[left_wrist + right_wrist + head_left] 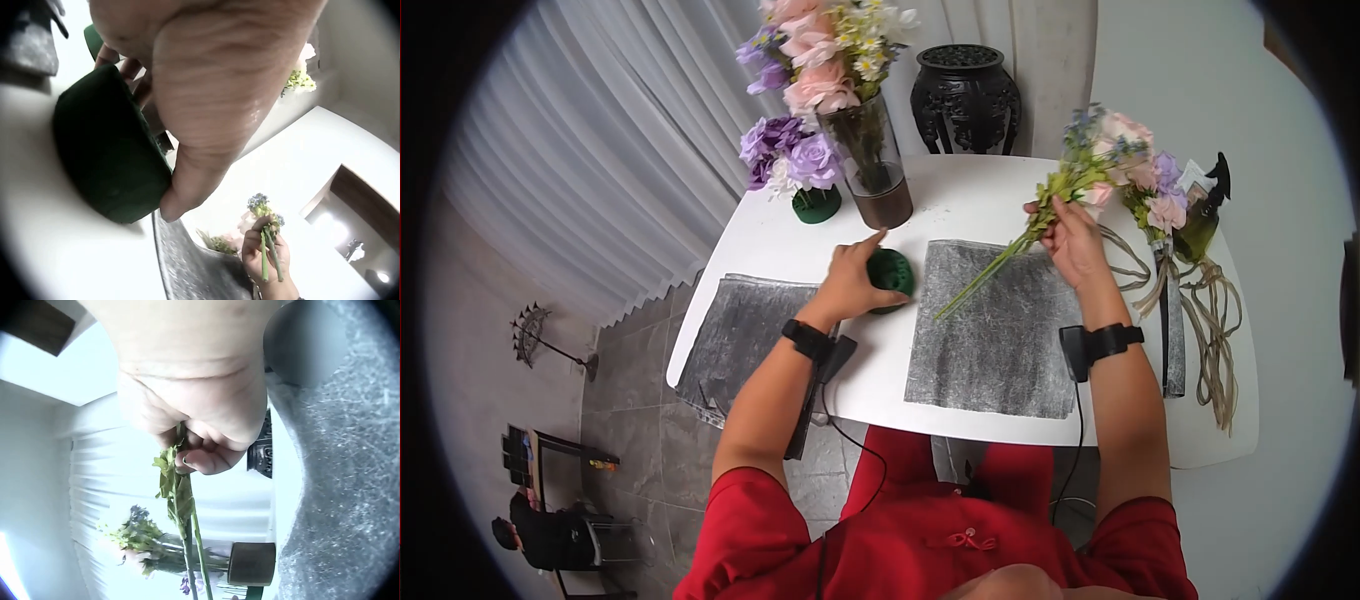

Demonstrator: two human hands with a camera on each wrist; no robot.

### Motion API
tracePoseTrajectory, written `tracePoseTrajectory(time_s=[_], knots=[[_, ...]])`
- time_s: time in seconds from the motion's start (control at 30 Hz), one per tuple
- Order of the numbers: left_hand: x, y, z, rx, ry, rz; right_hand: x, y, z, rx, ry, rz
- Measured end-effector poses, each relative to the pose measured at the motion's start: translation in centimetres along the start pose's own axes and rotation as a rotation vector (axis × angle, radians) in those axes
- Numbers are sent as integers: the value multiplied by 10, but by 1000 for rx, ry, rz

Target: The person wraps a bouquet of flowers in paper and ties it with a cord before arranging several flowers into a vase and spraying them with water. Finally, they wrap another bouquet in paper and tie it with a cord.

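white curtain point(600, 150) hangs behind the tabletop point(875, 350). left hand point(850, 285): grip closed round the green block point(890, 278), which sits beside the glass vase point(884, 205). right hand point(1075, 245): grip pinching the flower stems point(990, 274) above the gray sheet point(990, 350). caution: a loose pinch could let the stems slip or fan apart; a stray push by the left hand could knock the vase; blooms could snag on the adjacent bouquet point(1168, 212). orientation: stems' long axis runs diagonally, bare ends toward the near left, blooms toward the far right.
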State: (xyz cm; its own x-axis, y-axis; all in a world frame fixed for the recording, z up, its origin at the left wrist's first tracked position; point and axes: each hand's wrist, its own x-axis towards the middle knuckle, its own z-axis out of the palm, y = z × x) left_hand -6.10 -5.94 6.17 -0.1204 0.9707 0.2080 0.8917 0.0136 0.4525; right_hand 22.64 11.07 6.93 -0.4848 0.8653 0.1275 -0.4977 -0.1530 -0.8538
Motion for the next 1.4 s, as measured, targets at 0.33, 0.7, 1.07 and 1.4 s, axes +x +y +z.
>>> tracePoseTrajectory(time_s=[0.33, 0.7, 1.07, 1.4], knots=[[-4, -17, 23, -406, 96, 179, -36, -61, 109, -452, -90, -416], [-6, -24, 25, -357, 173, 236, -6, -15, 199, -855, -317, -267], [-5, -26, 27, -331, 157, 231, -1, -3, 197, -943, -305, -249], [-5, -26, 27, -313, 162, 242, -2, 10, 198, -921, -277, -375]])
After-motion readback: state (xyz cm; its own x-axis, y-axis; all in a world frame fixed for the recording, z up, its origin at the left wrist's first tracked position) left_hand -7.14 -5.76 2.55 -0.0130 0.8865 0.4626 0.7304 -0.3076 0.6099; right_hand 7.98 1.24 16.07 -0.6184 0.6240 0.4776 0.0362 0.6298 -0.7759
